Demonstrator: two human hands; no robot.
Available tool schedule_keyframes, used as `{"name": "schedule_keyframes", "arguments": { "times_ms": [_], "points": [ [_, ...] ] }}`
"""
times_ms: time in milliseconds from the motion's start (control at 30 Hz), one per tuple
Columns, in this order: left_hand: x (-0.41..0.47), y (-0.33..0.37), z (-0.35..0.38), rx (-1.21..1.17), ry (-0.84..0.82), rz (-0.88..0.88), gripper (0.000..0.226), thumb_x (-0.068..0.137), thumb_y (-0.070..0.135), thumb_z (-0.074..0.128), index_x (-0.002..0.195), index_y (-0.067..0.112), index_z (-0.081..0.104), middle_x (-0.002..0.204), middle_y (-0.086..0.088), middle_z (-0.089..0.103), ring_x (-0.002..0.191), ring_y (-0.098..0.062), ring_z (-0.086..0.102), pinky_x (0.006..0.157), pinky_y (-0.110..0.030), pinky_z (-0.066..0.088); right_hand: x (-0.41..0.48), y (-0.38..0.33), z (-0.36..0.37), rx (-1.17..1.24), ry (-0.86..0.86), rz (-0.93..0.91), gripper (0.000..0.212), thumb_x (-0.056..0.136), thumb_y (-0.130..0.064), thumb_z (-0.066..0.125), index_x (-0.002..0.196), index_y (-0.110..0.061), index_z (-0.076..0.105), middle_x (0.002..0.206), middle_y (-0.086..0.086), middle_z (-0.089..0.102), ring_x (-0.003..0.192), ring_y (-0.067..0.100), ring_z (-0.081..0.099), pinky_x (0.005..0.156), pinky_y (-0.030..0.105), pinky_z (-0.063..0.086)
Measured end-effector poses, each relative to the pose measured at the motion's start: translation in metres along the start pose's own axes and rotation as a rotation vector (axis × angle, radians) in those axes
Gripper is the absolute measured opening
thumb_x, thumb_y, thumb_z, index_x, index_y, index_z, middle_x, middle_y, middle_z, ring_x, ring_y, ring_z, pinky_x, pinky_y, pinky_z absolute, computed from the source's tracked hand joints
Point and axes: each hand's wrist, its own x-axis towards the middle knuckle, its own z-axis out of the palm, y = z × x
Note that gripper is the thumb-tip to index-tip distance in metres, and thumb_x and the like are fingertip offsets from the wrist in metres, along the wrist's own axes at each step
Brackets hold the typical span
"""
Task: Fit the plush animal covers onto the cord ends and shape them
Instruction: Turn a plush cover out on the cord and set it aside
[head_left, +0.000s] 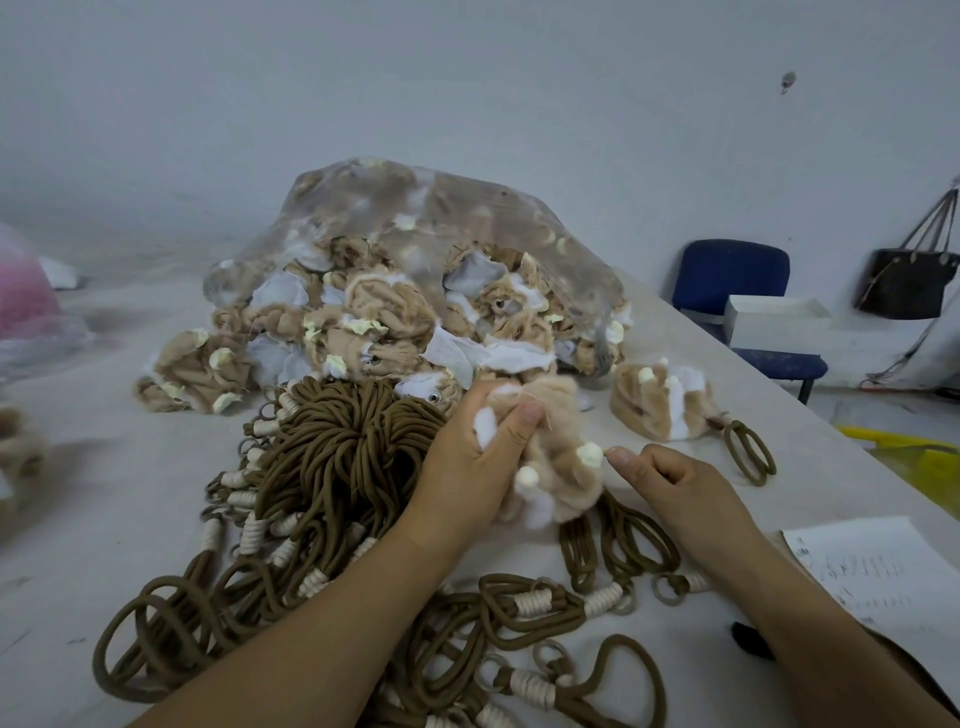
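My left hand (480, 457) grips a tan and white plush cover (558, 470) from above, thumb pressed into its fur. The cover has two small cream ears. My right hand (670, 480) pinches at the tip of the right ear, its other fingers curled. Brown cord loops (618, 535) hang out below the held cover. A big tangle of brown cords with cream wrapped ends (337, 467) lies on the table to the left. A fitted plush animal with its cord loop (662, 402) lies behind my right hand.
A clear plastic bag of inside-out plush covers (415, 280) spills open at the table's middle. A sheet of paper (878, 571) and a dark object lie near the right edge. A blue chair (737, 275), white box and dark handbag stand beyond.
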Motion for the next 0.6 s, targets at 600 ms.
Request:
{"name": "schedule_keyframes", "arguments": {
  "times_ms": [600],
  "points": [
    [0.0045, 0.0, -0.0042, 0.907, 0.015, 0.269, 0.048, 0.092, 0.049, 0.053, 0.127, 0.018, 0.057, 0.12, 0.004, 0.061, 0.118, -0.014, 0.048, 0.108, -0.029, 0.023, 0.0042, -0.005, 0.0059, -0.402, 0.178, -0.355, 0.044, 0.088, -0.054, 0.037, 0.069, -0.02, 0.056, 0.064, -0.009, 0.048, 0.062, 0.011, 0.046, 0.066, 0.041, 0.042]
  ]
}}
